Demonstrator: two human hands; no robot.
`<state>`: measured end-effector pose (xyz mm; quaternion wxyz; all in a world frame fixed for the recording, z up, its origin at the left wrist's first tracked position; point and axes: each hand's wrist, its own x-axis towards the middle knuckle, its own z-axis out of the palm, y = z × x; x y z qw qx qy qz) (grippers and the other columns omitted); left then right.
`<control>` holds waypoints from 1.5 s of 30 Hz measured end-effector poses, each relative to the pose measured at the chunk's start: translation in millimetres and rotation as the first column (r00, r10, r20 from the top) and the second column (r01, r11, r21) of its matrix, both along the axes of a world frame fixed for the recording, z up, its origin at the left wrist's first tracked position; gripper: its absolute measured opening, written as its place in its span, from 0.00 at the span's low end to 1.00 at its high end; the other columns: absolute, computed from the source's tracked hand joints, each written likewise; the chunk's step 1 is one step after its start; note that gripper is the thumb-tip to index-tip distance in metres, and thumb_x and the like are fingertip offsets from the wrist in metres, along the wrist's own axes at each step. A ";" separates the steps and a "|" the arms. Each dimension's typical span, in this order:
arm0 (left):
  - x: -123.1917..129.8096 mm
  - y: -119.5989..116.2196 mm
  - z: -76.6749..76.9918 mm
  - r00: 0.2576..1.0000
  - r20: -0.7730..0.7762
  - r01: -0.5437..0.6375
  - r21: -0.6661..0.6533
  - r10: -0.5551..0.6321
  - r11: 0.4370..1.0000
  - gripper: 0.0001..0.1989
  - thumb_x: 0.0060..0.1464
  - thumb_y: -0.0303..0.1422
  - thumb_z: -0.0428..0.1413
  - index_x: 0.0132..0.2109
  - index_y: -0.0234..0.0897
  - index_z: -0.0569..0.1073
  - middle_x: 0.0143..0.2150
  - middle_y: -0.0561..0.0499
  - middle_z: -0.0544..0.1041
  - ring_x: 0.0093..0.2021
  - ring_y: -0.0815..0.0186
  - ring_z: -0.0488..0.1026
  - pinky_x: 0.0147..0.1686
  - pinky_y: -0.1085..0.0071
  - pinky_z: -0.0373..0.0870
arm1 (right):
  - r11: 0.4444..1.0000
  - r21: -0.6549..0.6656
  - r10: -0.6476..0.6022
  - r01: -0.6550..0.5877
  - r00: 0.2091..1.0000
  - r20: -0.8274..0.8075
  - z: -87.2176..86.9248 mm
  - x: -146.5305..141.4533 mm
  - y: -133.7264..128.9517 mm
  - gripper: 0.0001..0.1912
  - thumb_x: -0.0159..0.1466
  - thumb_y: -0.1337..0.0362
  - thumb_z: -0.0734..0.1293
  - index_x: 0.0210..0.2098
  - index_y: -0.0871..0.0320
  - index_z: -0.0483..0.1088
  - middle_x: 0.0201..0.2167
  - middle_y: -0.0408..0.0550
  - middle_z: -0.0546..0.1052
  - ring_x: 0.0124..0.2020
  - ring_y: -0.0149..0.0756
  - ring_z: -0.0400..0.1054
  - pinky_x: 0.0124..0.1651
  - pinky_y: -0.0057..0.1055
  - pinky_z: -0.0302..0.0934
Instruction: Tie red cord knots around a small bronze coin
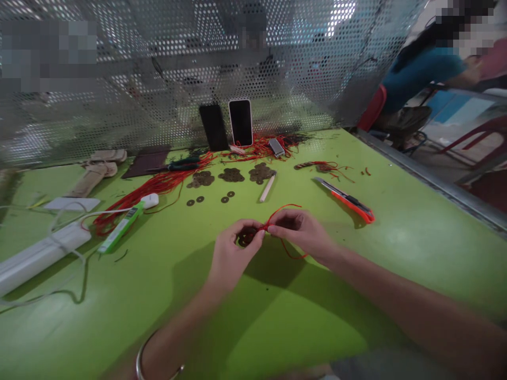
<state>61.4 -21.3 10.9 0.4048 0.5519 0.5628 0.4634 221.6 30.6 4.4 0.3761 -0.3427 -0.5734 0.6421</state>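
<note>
Both hands meet over the green table (253, 327), fingertips nearly touching. My left hand (237, 250) is closed around a small bundle of dark coins (246, 237) tied with red cord. My right hand (303, 232) pinches the red cord (291, 205) close to the coins. One end of the cord curves out above the right fingers and another loops below them. Beyond the hands lie three piles of dark holed coins (232, 175), with a few single coins (225, 200) in front.
An orange cutter (350, 205) lies right of the hands, a short stick (268, 188) ahead. Red cords (146, 196), a green packet (122, 228) and a white power strip (43, 256) are left. Two phones (241, 122) lean on the mesh. A person (423, 71) sits at far right.
</note>
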 end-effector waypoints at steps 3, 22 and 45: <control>-1.4 1.8 -0.6 0.996 0.091 0.006 -0.037 -0.003 0.999 0.09 0.51 0.34 0.57 0.40 0.37 0.73 0.36 0.50 0.76 0.35 0.69 0.71 0.35 0.73 0.69 | 0.999 -0.031 -0.017 0.017 1.000 0.003 -2.1 1.2 3.2 0.10 0.51 0.60 0.72 0.30 0.58 0.72 0.30 0.43 0.75 0.32 0.28 0.68 0.41 0.30 0.62; -4.3 6.1 -8.5 0.961 0.275 0.028 -0.151 0.015 0.988 0.09 0.49 0.34 0.59 0.39 0.37 0.74 0.36 0.50 0.77 0.37 0.68 0.74 0.43 0.68 0.70 | 0.995 0.098 -0.005 -0.003 0.997 0.083 -7.5 -1.3 1.6 0.15 0.54 0.60 0.69 0.39 0.58 0.67 0.37 0.47 0.74 0.39 0.32 0.69 0.47 0.34 0.63; -2.8 1.7 -3.0 0.992 0.118 -0.037 -0.075 0.046 0.996 0.09 0.54 0.36 0.54 0.38 0.35 0.71 0.32 0.50 0.75 0.32 0.69 0.72 0.34 0.70 0.72 | 0.995 0.098 0.027 -0.037 0.994 0.102 -2.5 -2.2 -0.1 0.12 0.54 0.58 0.69 0.30 0.59 0.65 0.31 0.45 0.74 0.32 0.31 0.69 0.40 0.33 0.64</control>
